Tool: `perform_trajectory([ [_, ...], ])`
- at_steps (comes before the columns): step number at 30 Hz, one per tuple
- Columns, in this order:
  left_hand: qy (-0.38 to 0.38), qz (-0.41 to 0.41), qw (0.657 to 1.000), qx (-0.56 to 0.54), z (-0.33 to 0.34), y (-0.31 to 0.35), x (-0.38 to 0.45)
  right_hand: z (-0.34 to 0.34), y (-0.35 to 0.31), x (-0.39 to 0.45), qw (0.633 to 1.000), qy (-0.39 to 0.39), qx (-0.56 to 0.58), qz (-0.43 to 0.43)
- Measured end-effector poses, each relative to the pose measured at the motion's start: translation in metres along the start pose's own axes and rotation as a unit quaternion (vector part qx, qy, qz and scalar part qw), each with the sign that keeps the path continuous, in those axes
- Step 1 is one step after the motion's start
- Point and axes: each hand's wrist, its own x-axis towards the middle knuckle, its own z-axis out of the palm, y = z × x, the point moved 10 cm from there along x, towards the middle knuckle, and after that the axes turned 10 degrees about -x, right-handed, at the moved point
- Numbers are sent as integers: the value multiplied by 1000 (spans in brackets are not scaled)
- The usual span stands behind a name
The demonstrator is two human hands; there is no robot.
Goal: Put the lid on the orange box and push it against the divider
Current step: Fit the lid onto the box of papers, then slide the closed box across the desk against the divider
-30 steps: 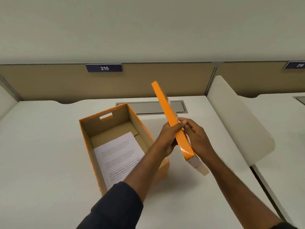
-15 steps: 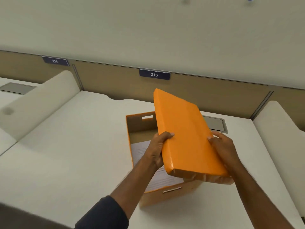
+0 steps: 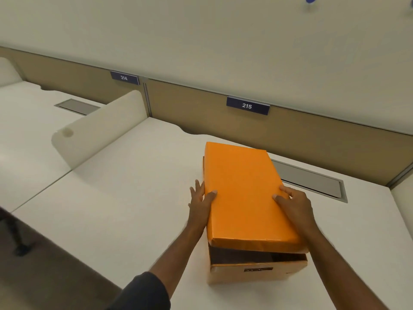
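Desk [image 3: 111, 209]: white surface under my grip, running out to my left and right. Back panel [image 3: 201, 113]: tan, beyond the grip, bearing the tag 215 [image 3: 247, 105]. Divider [image 3: 98, 133]: white, rounded, upright, well apart to the left of my grip. Orange box [image 3: 257, 270]: on the desk directly beneath my hands, near end facing me. Lid [image 3: 248, 193]: orange, lying over the box top; near edge lifted, a dark gap showing below it, so not seated there. Cable hatch [image 3: 312, 182]: grey, recessed, just beyond my right hand. Left hand [image 3: 201, 204]: clasping the lid's left edge, thumb on top, fingers down the side. Right hand [image 3: 295, 204]: clasping the right edge likewise, thumb and fingertips on top.
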Motion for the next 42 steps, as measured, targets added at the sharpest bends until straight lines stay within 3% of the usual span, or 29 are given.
perform_trajectory([
  [4, -9, -17, 998, -62, -4, -17, 0, 11, 2, -2, 1000, -10, -22, -15],
  [10, -34, -29, 997, -62, -7, -40, 1, 12, 11, -3, 998, -45, -28, -46],
  [13, -15, -3, 1000, 27, -14, -38, 0, 8, 6, -12, 990, -60, -82, -100],
  [15, -20, 62, 990, 123, -13, -22, -7, 8, 0, -26, 971, -80, -139, -179],
  [18, -102, 189, 937, 275, 9, 0, -31, 10, -1, -53, 922, -112, -222, -296],
  [22, -165, 302, 771, 536, 38, -4, -72, 10, 14, -71, 891, -129, -281, -333],
  [24, -177, 313, 737, 572, 41, -10, -84, 10, 21, -77, 882, -126, -296, -344],
  [26, -195, 315, 717, 590, 43, -19, -90, 13, 29, -81, 874, -123, -308, -354],
  [30, -228, 316, 719, 575, 47, -23, -97, 19, 36, -86, 870, -116, -315, -362],
  [32, -237, 328, 704, 584, 53, -21, -101, 17, 36, -88, 870, -105, -311, -367],
  [42, -197, 366, 689, 594, 57, -29, -117, 9, 46, -102, 890, -30, -235, -389],
])
